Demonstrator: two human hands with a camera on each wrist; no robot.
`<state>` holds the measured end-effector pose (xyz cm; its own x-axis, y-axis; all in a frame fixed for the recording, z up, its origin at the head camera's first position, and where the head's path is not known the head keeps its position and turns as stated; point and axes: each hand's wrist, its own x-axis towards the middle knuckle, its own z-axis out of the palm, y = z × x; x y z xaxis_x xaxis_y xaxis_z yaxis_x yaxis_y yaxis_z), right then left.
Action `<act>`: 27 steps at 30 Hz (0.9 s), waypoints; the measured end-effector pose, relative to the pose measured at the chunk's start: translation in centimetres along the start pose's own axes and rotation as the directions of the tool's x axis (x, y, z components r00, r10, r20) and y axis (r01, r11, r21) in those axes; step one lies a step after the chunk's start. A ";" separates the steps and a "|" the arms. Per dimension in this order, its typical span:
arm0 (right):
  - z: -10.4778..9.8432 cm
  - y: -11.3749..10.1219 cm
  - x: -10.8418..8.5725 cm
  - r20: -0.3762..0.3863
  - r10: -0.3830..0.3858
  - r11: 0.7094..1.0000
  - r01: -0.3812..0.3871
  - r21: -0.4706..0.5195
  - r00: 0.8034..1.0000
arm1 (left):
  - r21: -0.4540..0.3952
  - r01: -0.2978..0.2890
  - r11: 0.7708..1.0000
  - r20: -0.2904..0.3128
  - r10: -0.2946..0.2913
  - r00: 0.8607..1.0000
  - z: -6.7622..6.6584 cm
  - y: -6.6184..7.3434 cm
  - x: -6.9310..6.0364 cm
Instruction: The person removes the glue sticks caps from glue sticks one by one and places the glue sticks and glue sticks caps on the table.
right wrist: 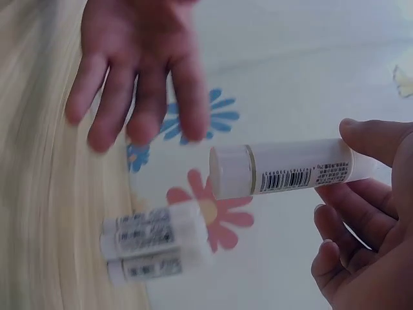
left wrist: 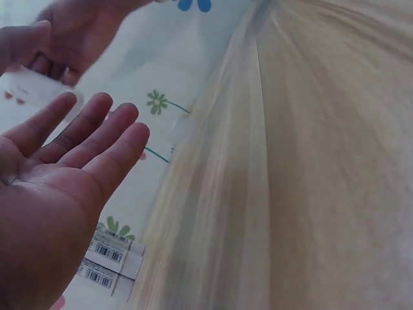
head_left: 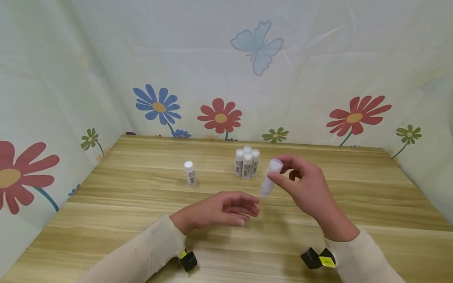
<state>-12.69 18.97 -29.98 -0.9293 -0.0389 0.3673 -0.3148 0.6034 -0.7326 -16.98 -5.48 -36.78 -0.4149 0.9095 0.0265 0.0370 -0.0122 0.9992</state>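
Note:
My right hand [head_left: 308,188] pinches a white glue stick [head_left: 270,179] near its top end, thumb on one side and fingers on the other. The tube is held tilted above the table, and its barcode label faces the right wrist camera. Just left of it, my left hand [head_left: 221,210] hovers with fingers extended and palm turned inward, holding nothing. In the left wrist view the fingers [left wrist: 106,139] are spread slightly apart. Behind the hands, several like glue sticks [head_left: 247,161] stand upright in a tight cluster. Another single glue stick [head_left: 190,174] stands upright farther left.
The wood-grain table [head_left: 141,165] ends at a white cloth backdrop [head_left: 198,67] printed with flowers and a butterfly. Cloth also hangs along the left and right sides. Each wrist carries a black strap-on mount [head_left: 311,258] with a yellow label.

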 end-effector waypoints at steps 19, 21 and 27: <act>2.4 -1.4 -2.3 0.276 -0.074 0.995 0.050 0.091 0.958 | 0.139 -0.103 0.985 -0.055 0.111 0.992 1.0 0.8 0.1; 2.5 -1.4 -2.3 0.283 -0.075 0.995 0.051 0.090 0.956 | 0.147 -0.103 0.984 -0.061 0.113 0.992 1.1 0.8 0.1; 2.6 -1.4 -2.3 0.292 -0.077 0.995 0.054 0.085 0.953 | 0.160 -0.089 0.983 -0.073 0.102 0.992 1.0 0.8 -0.1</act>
<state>-10.63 16.14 -31.30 -0.9181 -0.3161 0.2393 -0.3801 0.5307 -0.7575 -16.02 -5.13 -36.04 -0.4746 0.8706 0.1299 0.2190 -0.0261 0.9754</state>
